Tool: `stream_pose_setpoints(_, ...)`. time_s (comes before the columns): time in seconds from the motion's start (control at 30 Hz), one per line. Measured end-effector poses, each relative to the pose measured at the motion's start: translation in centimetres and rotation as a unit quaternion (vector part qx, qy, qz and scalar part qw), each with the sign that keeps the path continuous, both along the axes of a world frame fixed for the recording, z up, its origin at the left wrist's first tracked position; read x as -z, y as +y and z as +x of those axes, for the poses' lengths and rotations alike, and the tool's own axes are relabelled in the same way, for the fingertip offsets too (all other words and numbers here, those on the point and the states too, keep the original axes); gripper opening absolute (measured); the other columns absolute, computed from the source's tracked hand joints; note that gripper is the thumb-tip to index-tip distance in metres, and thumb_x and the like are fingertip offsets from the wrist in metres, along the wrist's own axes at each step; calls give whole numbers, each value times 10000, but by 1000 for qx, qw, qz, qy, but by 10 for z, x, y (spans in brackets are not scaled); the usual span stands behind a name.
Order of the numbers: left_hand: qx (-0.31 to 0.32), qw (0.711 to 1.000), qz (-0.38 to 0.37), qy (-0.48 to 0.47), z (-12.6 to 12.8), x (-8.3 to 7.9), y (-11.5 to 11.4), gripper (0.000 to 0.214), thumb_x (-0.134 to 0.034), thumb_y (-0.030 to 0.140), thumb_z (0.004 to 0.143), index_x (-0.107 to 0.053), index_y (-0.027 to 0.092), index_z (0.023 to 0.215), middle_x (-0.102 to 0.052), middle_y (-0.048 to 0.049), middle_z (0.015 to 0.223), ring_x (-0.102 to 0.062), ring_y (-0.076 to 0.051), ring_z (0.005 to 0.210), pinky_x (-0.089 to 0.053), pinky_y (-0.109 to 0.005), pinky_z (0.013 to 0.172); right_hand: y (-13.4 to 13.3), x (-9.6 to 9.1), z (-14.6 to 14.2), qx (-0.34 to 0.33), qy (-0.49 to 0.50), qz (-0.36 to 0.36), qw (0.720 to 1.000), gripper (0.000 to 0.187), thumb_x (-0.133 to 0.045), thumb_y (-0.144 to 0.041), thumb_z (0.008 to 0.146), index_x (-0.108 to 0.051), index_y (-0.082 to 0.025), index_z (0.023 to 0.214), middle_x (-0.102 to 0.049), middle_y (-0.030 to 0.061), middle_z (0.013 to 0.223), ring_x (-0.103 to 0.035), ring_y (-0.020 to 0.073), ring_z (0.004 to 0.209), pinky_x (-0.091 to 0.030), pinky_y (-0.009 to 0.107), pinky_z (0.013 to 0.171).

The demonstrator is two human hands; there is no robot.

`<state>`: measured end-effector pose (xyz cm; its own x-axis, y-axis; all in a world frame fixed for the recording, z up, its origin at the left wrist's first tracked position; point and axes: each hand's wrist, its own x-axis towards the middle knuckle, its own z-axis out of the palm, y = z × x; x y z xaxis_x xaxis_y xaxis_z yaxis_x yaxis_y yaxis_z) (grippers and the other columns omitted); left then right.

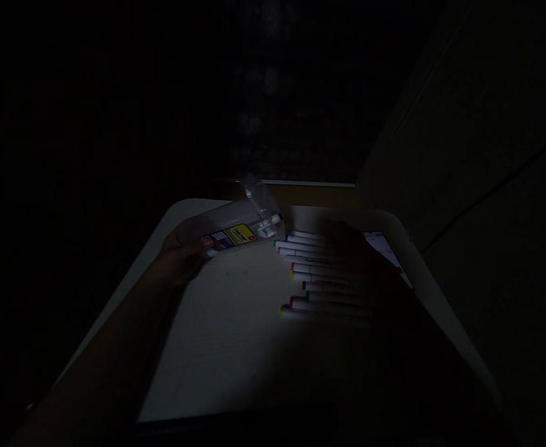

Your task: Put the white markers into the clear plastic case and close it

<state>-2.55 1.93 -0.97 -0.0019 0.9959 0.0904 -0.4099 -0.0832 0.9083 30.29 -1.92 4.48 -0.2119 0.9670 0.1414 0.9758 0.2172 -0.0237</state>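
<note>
In the dim head view, my left hand (pixel 179 254) is closed around a clear plastic marker case (pixel 217 223) with a yellow and blue label. The case is tilted, its flap (pixel 256 192) raised at the right end, where one or two white marker ends show inside. Several white markers (pixel 319 269) with coloured ends lie side by side on the table, right of the case. My right hand (pixel 351 245) is in deep shadow over the right ends of the upper markers. Its fingers cannot be made out, nor whether it touches one.
The white table (pixel 217 347) has rounded far corners. A lit phone (pixel 387 251) lies at its right, partly behind my right hand. A dark edge (pixel 235 425) crosses the near side. Beyond the table is a dark surface, with a wall and a cable at the right.
</note>
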Motion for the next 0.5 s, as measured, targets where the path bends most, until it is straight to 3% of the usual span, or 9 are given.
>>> stream_pose_setpoints(0.2, -4, 1000, -4, 2, 1, -2, -1, 735, -864, 116, 456, -595, 179, 1137, -731, -47, 905, -698, -196, 785, -572, -278, 719, -6, 12, -6, -43, 50, 4, 998, 333, -548, -365, 920, -566, -194, 1205, -579, 85, 1235, -596, 195, 1043, -524, 412, 881)
stream_pose_setpoints(0.37, -1, 1000, -7, 9, 1, 0, 0, 710, -858, 122, 488, -591, 174, 1144, -731, -51, 919, -698, -195, 792, -569, -301, 751, 4, 9, -4, -89, 96, 11, 991, 317, -532, -331, 927, -569, -181, 1203, -588, 91, 1236, -583, 202, 1093, -493, 425, 941)
stream_pose_setpoints(0.5, 6, 1000, 9, 3, 1, 2, 0, 685, -850, 109, 508, -591, 161, 1141, -734, -50, 883, -699, -208, 831, -558, -318, 798, 2, 4, -14, -196, 201, 33, 959, 307, -474, -245, 907, -578, -176, 1188, -605, 105, 1225, -573, 194, 1124, -465, 379, 982)
